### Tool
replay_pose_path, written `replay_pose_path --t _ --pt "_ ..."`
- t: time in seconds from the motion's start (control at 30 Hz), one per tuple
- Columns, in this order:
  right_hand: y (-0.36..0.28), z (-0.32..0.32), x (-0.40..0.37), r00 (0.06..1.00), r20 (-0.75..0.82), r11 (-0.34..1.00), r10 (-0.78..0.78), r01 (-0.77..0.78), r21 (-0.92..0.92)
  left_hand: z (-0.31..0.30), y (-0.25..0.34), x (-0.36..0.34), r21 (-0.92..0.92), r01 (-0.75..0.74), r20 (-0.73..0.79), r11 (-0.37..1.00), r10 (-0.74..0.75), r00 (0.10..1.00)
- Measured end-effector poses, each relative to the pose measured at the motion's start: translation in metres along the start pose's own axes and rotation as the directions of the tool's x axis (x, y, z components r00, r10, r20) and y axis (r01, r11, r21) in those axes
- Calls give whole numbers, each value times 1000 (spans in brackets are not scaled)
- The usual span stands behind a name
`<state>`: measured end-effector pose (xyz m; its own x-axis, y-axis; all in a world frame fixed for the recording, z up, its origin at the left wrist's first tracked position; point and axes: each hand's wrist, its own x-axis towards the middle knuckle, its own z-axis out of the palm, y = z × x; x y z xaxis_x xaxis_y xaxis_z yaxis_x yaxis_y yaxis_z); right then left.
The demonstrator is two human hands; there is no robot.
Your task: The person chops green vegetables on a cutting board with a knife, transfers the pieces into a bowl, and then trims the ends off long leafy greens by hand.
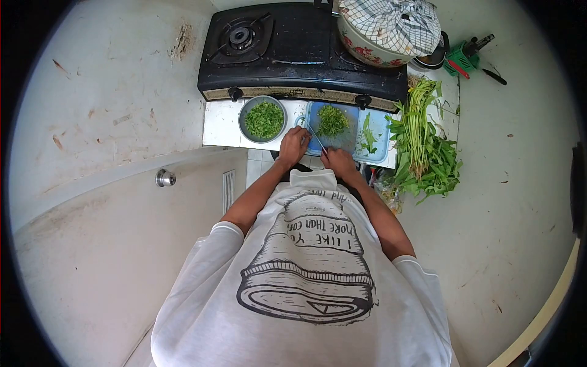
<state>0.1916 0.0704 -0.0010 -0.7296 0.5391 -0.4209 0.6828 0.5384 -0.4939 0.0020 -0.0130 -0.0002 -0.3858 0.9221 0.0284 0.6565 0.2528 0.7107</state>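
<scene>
Head | stove (299, 79) beyond tray (380, 139), bowl (241, 127) | right fingers (332, 156): knife (317, 139); left fingers (298, 133): unclear

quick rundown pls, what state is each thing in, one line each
Knife, gripped in the right hand
Left hand, fingers bent, grip unclear
Cutting board, bearing a pile of chopped greens
Bowl, upright, well filled with more chopped greens
Leafy stems, bunched, long, not chopped up
Left burner, bare, no flame visible
Pot, covered by a checked cloth
</scene>
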Motion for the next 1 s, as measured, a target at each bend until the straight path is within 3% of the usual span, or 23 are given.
replay_pose_path --t 0.27,0.67,0.87,1.0 --pt "-2 -3 -3 997 -18 997 -71 70 -8 5 -7 -1 -50 39 21 998 -38 999" --pt "1 1 2 999 -3 998 -50 50 -32 -2 3 -1 -103 82 36 991 -79 996" --pt "5 -4 0 998 13 998 59 -58 -23 2 -1 0 26 -21 -1 999 21 1000" --pt "5 -7 -5 1000 -5 1000 16 -16 3 6 -1 4 49 -18 7 999 18 1000"
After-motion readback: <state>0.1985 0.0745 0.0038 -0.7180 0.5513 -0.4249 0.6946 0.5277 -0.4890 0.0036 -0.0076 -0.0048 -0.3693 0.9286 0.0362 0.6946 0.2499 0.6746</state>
